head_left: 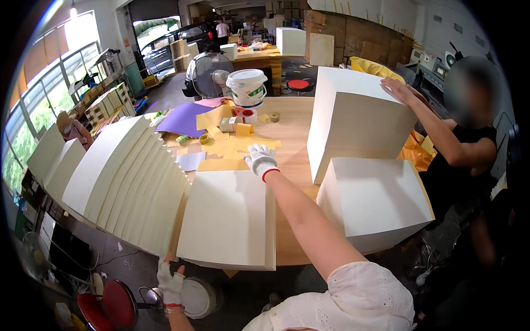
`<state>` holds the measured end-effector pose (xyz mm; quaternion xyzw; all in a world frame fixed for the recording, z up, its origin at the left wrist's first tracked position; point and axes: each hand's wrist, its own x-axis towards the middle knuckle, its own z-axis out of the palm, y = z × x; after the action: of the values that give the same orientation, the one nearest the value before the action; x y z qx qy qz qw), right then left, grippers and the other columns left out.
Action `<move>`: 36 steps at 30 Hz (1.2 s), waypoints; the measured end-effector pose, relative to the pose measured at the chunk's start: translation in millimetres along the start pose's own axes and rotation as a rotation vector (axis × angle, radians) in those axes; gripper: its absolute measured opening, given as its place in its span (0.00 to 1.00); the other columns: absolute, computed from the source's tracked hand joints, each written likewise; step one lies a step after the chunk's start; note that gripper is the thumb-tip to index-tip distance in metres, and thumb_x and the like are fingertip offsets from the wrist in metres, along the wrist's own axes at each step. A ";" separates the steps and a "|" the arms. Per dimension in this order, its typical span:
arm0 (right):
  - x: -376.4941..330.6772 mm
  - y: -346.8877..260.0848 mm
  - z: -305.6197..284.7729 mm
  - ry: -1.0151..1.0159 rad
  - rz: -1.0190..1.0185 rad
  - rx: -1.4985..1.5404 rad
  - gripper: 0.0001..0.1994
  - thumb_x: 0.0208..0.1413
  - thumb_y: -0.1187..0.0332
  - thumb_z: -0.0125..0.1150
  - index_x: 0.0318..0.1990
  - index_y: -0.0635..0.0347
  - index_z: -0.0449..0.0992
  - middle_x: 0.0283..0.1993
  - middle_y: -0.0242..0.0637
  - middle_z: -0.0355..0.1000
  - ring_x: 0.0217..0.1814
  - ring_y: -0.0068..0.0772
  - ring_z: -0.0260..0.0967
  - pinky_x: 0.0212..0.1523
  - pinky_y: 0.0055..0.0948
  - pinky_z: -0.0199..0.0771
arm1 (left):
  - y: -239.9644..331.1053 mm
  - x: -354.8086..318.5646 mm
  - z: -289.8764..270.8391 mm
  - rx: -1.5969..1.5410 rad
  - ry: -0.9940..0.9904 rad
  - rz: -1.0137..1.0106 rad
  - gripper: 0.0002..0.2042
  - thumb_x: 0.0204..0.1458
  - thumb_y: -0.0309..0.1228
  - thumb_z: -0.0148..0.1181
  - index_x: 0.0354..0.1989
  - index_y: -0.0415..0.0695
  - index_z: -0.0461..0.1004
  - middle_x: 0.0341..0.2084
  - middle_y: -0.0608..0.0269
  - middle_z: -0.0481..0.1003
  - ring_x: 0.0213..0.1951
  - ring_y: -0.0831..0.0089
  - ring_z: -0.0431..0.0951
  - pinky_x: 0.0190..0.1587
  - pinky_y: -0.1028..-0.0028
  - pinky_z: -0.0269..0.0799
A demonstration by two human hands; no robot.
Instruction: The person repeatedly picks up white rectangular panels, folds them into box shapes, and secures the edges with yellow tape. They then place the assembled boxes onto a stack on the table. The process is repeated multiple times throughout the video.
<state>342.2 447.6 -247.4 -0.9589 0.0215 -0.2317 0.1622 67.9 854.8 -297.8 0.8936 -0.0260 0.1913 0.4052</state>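
Paper stack (223, 220), low and pale, lies at the near edge of the wooden table (292, 127), directly before the wearer, where we judge both hands can reach it easily. Beyond its far right corner we see the gloved right hand (260, 159), palm down with fingers spread and nothing visibly grasped; the flat posture suggests light support or pressing, though we cannot tell how firmly it bears. The gloved left hand (170, 281) hangs below the table edge, thumb and forefinger parted, beside the near corner of the stepped paper stack (124, 176); whether its fingers pinch any sheet we cannot tell. We take the offset ledges of that stack to keep its layers distinguishable. At right, a co-worker's hands (400, 91) rest upon the tall paper block (359, 121), perhaps to steady it, while a shorter paper block (381, 193) stands in front. The white bucket (246, 88) and purple sheet (187, 118) sit toward the far side, presumably leaving the nearer surface for paper.
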 end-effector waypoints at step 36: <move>-464.8 126.4 -233.3 -0.030 0.373 0.405 0.15 0.54 0.70 0.60 0.49 0.63 0.73 0.39 0.48 0.74 0.40 0.49 0.73 0.41 0.39 0.75 | 169.6 336.5 286.4 0.711 -0.249 0.183 0.36 0.50 0.56 0.56 0.66 0.50 0.60 0.71 0.53 0.47 0.71 0.54 0.46 0.64 0.40 0.44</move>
<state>-173.2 311.8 -295.3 -0.8898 0.1487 -0.1832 0.3906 437.0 567.3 -226.0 0.9887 -0.0867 0.1136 0.0451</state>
